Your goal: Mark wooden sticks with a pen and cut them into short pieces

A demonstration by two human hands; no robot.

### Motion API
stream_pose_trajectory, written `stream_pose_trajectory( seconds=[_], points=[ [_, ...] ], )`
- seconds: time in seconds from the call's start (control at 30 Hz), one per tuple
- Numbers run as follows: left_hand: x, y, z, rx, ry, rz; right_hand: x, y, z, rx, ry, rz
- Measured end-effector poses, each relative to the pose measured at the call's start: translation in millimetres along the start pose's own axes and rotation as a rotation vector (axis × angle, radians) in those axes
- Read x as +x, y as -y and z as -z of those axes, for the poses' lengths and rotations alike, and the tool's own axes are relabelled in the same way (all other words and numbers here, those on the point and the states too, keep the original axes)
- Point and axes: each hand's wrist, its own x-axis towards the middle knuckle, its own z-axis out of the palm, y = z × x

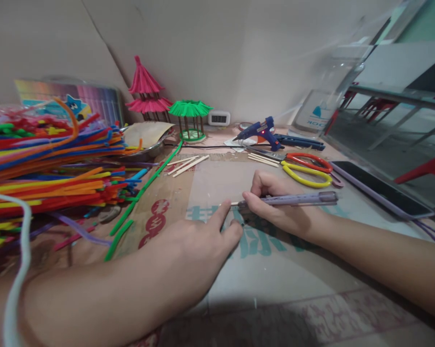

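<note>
Keeping the thin, pale wooden stick (pixel 235 203) flat on the smooth, teal-printed board (pixel 275 277) calls, I judge, for light, steady pressure from my left index fingertip, with those left fingers (pixel 223 215) spread apart. My right fingers (pixel 255 201) grip the slim, translucent purple plastic pen (pixel 293 198), dark tip at the stick; a fuzzy green pipe cleaner (pixel 145 188) lies to the left.

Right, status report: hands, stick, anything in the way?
Left hand: index fingertip on pale stick. Right hand grips purple pen, tip by stick. Scissors lie beyond, not blocking.
</note>
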Motion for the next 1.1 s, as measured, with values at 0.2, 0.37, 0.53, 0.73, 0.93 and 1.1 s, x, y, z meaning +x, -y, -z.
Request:
stream_pose_trajectory(
  seconds=[0.2, 0.37, 0.53, 0.73, 0.93, 1.1],
  points=[
    [1, 0, -4.2, 0.069, 0.011, -0.009, 1, 0, 0, -0.005, -0.013, 0.014],
    [2, -2, -3.0, 0.085, -0.005, -0.021, 1, 1, 0, -0.018, -0.022, 0.016],
    [-1, 1, -4.7, 0.031, -0.095, -0.034, 1, 0, -1, -0.008, -0.040, 0.026],
    [-1, 3, -13.3, 0.020, -0.119, -0.029, 3, 0, -1, 0.041, -0.054, 0.001],
    [0, 3, -16.8, 0.022, -0.120, -0.028, 1, 0, -2, 0.031, -0.023, 0.004],
    [-2, 7, -12.3, 0.041, -0.118, -0.047, 7, -11, 6, 0.006, -0.083, 0.075]
  ],
)
